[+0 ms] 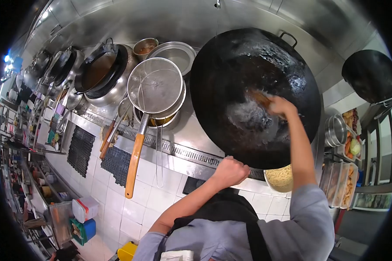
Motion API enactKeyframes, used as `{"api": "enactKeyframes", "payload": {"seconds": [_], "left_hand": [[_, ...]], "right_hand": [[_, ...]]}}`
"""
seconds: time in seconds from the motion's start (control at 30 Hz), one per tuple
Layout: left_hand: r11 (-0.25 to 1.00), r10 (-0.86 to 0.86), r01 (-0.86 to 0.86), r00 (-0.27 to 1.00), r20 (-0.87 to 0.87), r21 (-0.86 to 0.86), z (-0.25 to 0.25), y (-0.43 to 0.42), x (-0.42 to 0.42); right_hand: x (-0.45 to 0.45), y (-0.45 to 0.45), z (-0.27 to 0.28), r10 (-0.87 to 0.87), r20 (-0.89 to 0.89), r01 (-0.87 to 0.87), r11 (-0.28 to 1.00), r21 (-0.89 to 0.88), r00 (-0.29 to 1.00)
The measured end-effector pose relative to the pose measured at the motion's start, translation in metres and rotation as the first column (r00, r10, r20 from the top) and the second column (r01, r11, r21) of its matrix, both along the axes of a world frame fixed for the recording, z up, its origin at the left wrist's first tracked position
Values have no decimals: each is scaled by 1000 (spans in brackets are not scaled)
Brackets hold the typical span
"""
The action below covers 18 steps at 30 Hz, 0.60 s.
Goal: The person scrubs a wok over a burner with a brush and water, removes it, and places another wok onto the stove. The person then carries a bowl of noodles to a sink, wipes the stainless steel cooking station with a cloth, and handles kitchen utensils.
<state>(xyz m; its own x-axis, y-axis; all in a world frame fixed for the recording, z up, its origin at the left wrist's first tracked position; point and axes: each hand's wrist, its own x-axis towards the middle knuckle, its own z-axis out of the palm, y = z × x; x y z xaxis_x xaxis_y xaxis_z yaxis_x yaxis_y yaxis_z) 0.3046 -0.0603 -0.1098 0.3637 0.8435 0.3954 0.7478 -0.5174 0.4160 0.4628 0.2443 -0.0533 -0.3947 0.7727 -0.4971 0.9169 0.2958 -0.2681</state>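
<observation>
A large black wok [213,108] with water and foam in it sits on the steel range. My right hand [283,107] reaches into it, closed around a brown brush [260,99] that looks like a bamboo wok brush. The brush end is partly smeared by motion, over the wet bottom. At the wok's near rim, my left hand [231,171] is closed in a fist on its edge. Any handle under those fingers is hidden. The opposite loop handle [288,39] shows at the far rim.
A wire strainer with a wooden handle [135,165] lies over a pot left of the wok. Farther left stand several pots and woks [101,71]. A bowl of noodles [279,178] is under the near rim. Food containers [342,185] and a hanging wok [368,76] are at right.
</observation>
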Motion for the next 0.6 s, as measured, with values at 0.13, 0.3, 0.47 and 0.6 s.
{"api": "enactKeyframes", "payload": {"seconds": [0.13, 0.3, 0.47, 0.6], "left_hand": [[1000, 10, -10, 1000, -26, -17, 2, -2, 2], [998, 45, -48, 996, -79, -37, 2, -14, 12], [998, -2, -1, 999, -42, -63, 18, -16, 20], [998, -16, 15, 1000, -13, -68, 7, -8, 18]], "right_hand": [[-106, -48, -30, -234, -250, 223, 972, -72, 939], [-47, -122, -55, 276, -94, -266, 958, 103, 957], [38, -1, -13, 125, 153, -117, 991, -63, 980], [-49, -3, -102, -266, -274, 306, 945, 115, 924]]}}
